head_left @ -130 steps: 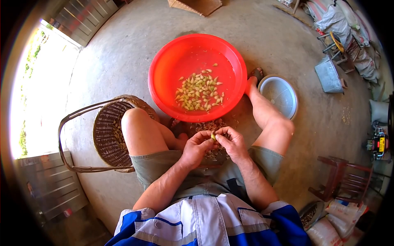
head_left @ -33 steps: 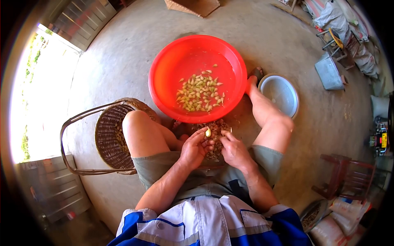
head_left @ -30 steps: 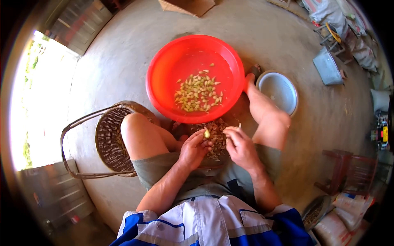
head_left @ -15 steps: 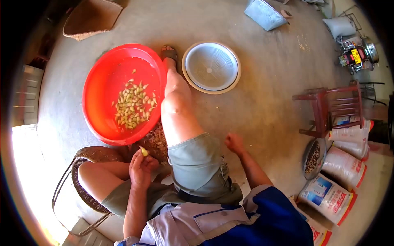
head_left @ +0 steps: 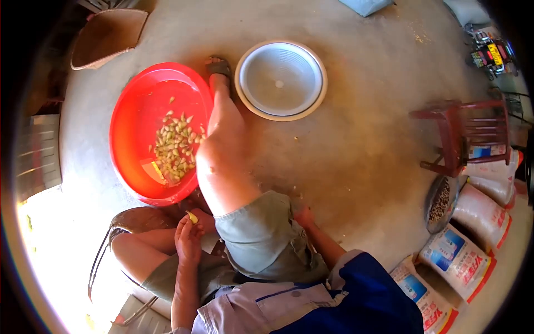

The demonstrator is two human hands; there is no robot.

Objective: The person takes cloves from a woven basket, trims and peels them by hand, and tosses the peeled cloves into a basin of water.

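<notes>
My left hand [head_left: 188, 240] is closed, its fingertips pinching a pale yellow peeled garlic clove [head_left: 192, 217] in front of my bent leg. Beyond it stands a large red basin [head_left: 125, 119] where many similar cloves [head_left: 175, 143] lie in a heap, seemingly in water. My right hand [head_left: 303, 216] is beside the outer side of my other thigh, close to the hem of the green shorts [head_left: 253, 228]. It is blurred and partly covered by the leg, so its fingers cannot be made out.
A grey-white bowl [head_left: 278, 83] with a tan rim sits beyond my foot. A woven scoop basket [head_left: 111, 33] lies at the upper left. On the right are a dark red wooden chair [head_left: 448, 131], a pan of speckled bits [head_left: 439, 203] and several printed sacks [head_left: 456, 259].
My right hand has come down and left, in against my thigh. The left hand still pinches the clove. My raised knee has leaned left over the basin's edge, and the view has shifted.
</notes>
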